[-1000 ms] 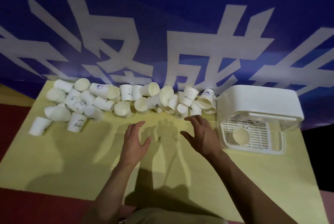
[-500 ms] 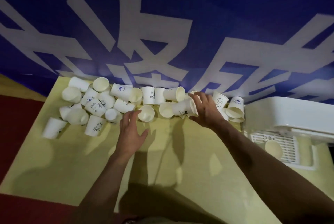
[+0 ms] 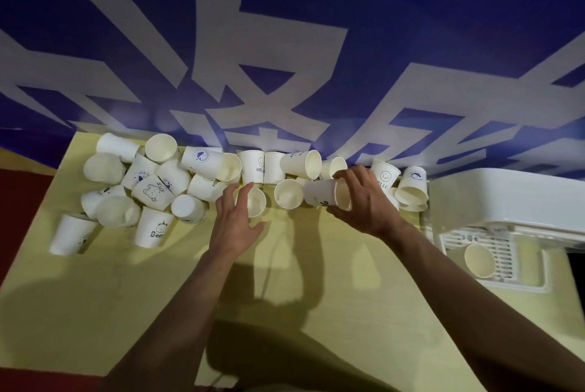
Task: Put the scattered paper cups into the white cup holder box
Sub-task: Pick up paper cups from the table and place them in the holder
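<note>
From the head camera, a yellow counter (image 3: 79, 312) runs from the near edge up to a blue banner (image 3: 316, 27) with large white characters, which closes off the far side. A band of white paper cups (image 3: 152, 192) lies scattered along that far edge, from the far left corner across to just left of the white cup holder box (image 3: 506, 198); most lie on their sides and touch one another, a few stand upright or upside down. The box sits at the far right of the counter, its near part a slotted tray with one cup (image 3: 478, 260) lying in it, mouth toward the camera. The right hand (image 3: 364, 205) has its grip curled round a tipped cup (image 3: 326, 195) in the middle of the band, fingers over the rim and thumb beneath, with more cups touching it on the far side. The left hand (image 3: 237, 220) has its grip spread, fingertips at the rim of a small open cup (image 3: 255, 201) that lies just left of another open-mouthed cup (image 3: 288, 194); whether they touch it I cannot tell. The near half of the counter is bare yellow, crossed only by the two forearms and their shadows. Dark red floor (image 3: 19, 201) shows past the counter's left edge and near left corner.
</note>
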